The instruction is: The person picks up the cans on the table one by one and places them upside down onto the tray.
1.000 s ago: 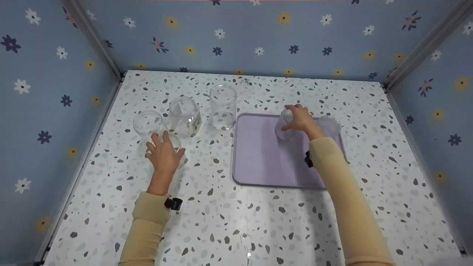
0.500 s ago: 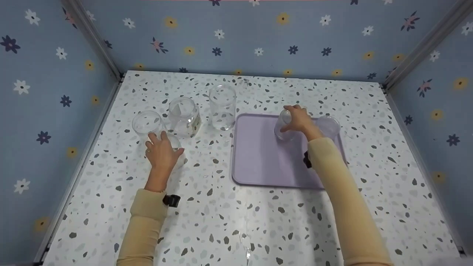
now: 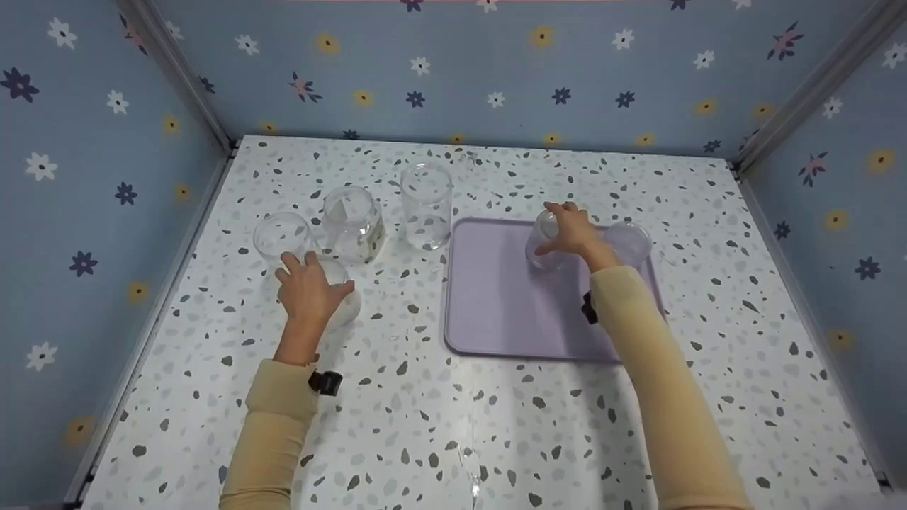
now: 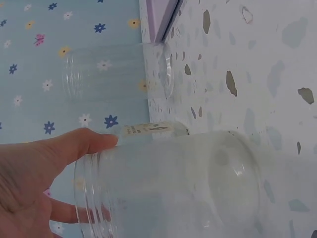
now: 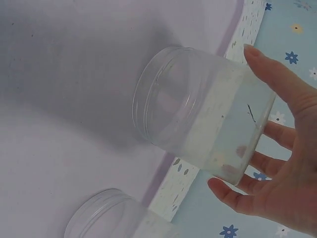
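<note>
My left hand (image 3: 305,292) grips a clear plastic jar (image 4: 173,183) by its threaded rim, thumb on one side and fingers on the other. In the left wrist view the jar's mouth faces the palm and its base lies toward the speckled table. Over on the lilac tray (image 3: 496,304), my right hand (image 3: 575,232) holds a second clear jar (image 5: 198,109) around its base. That jar is upside down, threaded mouth toward the tray. Beside it another upturned jar (image 3: 631,244) stands at the tray's far right, partly behind my forearm.
Left of the tray are a clear jar (image 3: 283,237) right beyond my left hand, a jar with a printed label (image 3: 352,227), and a taller clear jar (image 3: 427,209) near the tray's left edge. Flower-patterned walls (image 3: 460,71) enclose the table (image 3: 397,425) at the back and sides.
My left hand and forearm have shifted slightly left, and more of the gripped jar's lower side shows beside the hand. My right hand stays almost still on its jar.
</note>
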`<state>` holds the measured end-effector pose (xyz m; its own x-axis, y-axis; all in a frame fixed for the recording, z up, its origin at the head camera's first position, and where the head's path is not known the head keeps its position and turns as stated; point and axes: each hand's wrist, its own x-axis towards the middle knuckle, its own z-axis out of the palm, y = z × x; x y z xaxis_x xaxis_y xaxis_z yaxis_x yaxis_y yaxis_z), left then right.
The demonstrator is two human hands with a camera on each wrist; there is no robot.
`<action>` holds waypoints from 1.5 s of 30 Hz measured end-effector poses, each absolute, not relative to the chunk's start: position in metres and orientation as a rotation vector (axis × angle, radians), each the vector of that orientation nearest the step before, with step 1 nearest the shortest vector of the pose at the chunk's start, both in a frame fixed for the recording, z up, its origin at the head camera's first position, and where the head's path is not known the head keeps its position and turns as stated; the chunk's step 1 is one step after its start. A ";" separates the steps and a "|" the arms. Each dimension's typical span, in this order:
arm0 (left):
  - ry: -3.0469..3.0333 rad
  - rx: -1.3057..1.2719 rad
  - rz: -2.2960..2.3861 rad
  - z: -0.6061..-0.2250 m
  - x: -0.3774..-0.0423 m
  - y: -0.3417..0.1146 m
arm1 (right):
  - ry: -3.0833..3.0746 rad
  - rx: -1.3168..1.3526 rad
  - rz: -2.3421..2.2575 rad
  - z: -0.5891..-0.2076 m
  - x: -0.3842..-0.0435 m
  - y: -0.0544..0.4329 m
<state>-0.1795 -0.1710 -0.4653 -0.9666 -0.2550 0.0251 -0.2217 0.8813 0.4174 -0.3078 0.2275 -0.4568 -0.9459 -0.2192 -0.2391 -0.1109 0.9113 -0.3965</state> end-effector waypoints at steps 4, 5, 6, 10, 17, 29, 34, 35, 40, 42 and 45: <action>-2.938 0.376 -0.663 -0.465 -0.180 -0.169 | 2.800 -0.235 -0.580 -0.456 -0.305 0.230; -2.930 0.378 -0.676 -0.465 -0.180 -0.169 | 2.807 -0.233 -0.583 -0.455 -0.304 0.231; -2.922 0.377 -0.692 -0.464 -0.179 -0.168 | 2.816 -0.234 -0.583 -0.455 -0.304 0.231; -2.884 0.360 -0.769 -0.463 -0.179 -0.163 | 2.841 -0.244 -0.589 -0.454 -0.301 0.234; -2.798 0.339 -0.849 -0.464 -0.176 -0.153 | 2.869 -0.285 -0.613 -0.450 -0.296 0.233; -2.594 0.242 -0.886 -0.473 -0.175 -0.138 | 2.946 -0.462 -0.823 -0.449 -0.286 0.227; -2.503 0.184 -0.917 -0.479 -0.175 -0.131 | 2.994 -0.570 -0.952 -0.449 -0.278 0.220; -2.486 0.172 -0.931 -0.480 -0.175 -0.129 | 2.997 -0.583 -0.979 -0.449 -0.277 0.218; -2.415 0.103 -1.022 -0.486 -0.178 -0.123 | 2.993 -0.639 -1.139 -0.450 -0.268 0.210; -2.395 0.078 -1.055 -0.489 -0.179 -0.121 | 2.998 -0.680 -1.192 -0.450 -0.265 0.207; -2.363 0.049 -1.100 -0.491 -0.180 -0.117 | 3.027 -0.742 -1.235 -0.450 -0.261 0.203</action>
